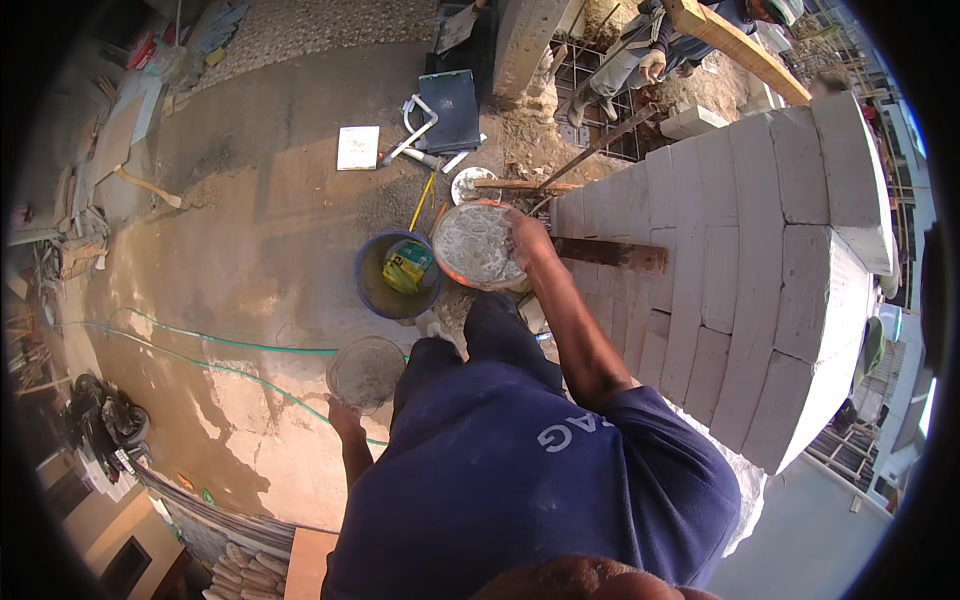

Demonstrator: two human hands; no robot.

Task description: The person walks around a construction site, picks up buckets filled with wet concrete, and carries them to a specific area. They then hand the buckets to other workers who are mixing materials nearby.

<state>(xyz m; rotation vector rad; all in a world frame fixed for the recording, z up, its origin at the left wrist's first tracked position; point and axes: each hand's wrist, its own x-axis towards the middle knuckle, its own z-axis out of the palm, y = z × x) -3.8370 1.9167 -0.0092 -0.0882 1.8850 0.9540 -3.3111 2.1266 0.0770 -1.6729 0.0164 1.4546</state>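
Observation:
Down at my left side, my left hand [346,416] is closed on the rim of a round grey container [366,372]; its inside looks grey and dusty. Ahead of my legs, my right hand [527,240] grips the right edge of a round orange-rimmed tub [476,246] that holds pale grey, wet-looking mortar. Touching the tub on its left stands a blue bucket [362,282] with murky water and a crumpled yellow-green packet [407,264]. Behind the tub sits a small white round pail [464,186], partly hidden by it.
A stack of pale blocks [700,270] rises close on my right. A green hose [250,377] crosses the floor at left. White pipes [412,135], a black board [448,108] and a white tile [358,148] lie ahead. Another person [640,65] works by a rebar-lined pit.

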